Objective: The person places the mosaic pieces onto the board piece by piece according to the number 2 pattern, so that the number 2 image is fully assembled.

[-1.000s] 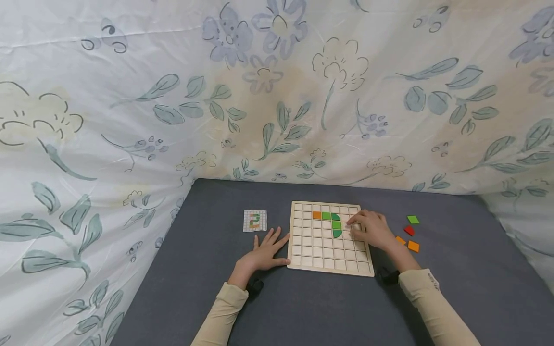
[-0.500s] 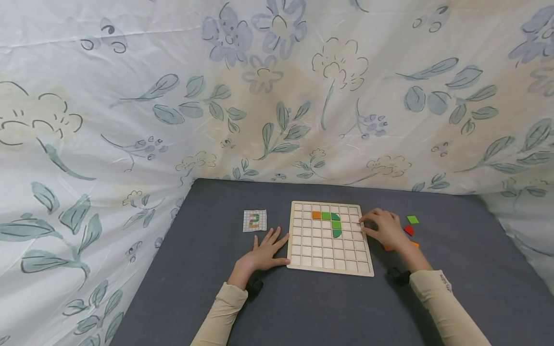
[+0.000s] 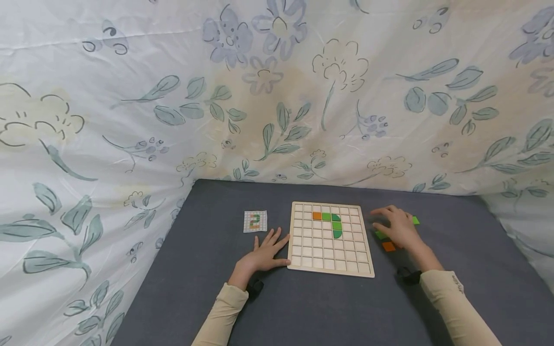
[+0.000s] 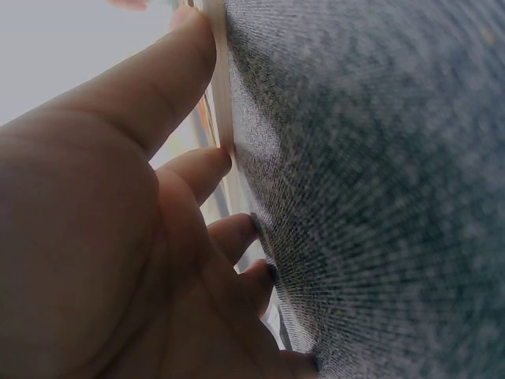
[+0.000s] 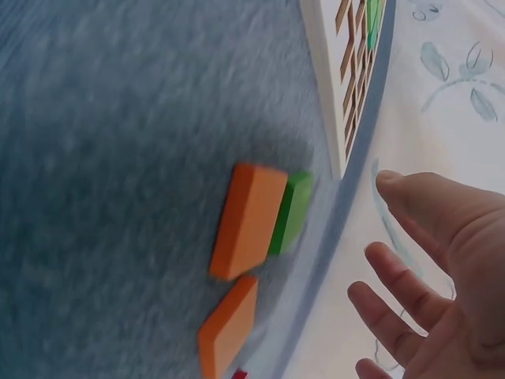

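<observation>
My left hand (image 3: 261, 257) lies flat with fingers spread, its thumb and index fingertip touching the left edge of the wooden grid board (image 3: 298, 261). On the board sit an orange square tile (image 3: 317, 216), green square tiles (image 3: 326, 216) and rounded dark green tiles (image 3: 337, 234). Just right of the board, my right hand (image 3: 398, 230) hovers over loose tiles with relaxed, parted fingers and nothing between them. In the right wrist view, an orange tile (image 5: 251, 225), a green tile (image 5: 293, 213) and a second orange tile (image 5: 229, 325) lie on the cloth below it.
A small pattern card (image 3: 255, 221) with a coloured figure on a grid lies left of the board. One bright green tile (image 3: 416, 220) shows beyond my right hand. Floral fabric (image 3: 277, 120) hangs behind the dark cloth-covered table (image 3: 303, 307).
My right hand has moved right, off the board and over the loose tiles, and its fingers have parted. The left hand and the tiles on the board have stayed put.
</observation>
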{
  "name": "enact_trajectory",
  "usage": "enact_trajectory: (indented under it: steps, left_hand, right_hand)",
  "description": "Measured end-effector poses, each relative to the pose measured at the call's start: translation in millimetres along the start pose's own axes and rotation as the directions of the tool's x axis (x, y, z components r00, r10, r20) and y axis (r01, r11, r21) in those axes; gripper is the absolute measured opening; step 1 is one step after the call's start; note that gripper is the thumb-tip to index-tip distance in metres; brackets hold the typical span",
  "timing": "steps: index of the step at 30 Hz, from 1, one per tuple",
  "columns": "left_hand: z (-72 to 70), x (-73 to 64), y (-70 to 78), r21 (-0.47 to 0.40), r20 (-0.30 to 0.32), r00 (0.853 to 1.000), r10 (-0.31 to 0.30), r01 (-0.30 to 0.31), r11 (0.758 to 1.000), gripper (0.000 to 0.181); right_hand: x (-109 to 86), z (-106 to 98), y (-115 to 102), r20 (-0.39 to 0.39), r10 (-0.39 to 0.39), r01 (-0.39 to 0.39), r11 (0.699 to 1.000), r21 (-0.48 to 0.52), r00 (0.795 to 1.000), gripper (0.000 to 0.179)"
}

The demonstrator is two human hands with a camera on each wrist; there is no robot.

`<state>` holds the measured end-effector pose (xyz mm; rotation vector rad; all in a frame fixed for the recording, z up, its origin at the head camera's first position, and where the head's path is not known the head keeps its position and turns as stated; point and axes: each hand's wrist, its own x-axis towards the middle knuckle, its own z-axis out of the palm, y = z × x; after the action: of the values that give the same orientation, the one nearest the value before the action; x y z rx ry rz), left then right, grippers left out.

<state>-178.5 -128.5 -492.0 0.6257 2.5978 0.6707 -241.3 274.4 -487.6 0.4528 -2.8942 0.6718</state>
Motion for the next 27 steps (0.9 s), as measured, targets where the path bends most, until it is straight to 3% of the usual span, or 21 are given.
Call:
enact_trajectory:
  steps: [27]
  left_hand:
    - [1.3, -1.0, 1.1, 0.002, -0.004, 1.000, -0.008, 0.008, 1.000, 0.074]
  right_hand:
    - [-7.3, -18, 42, -0.090, 0.119, -0.126, 0.989, -0.072, 0.989, 0.039]
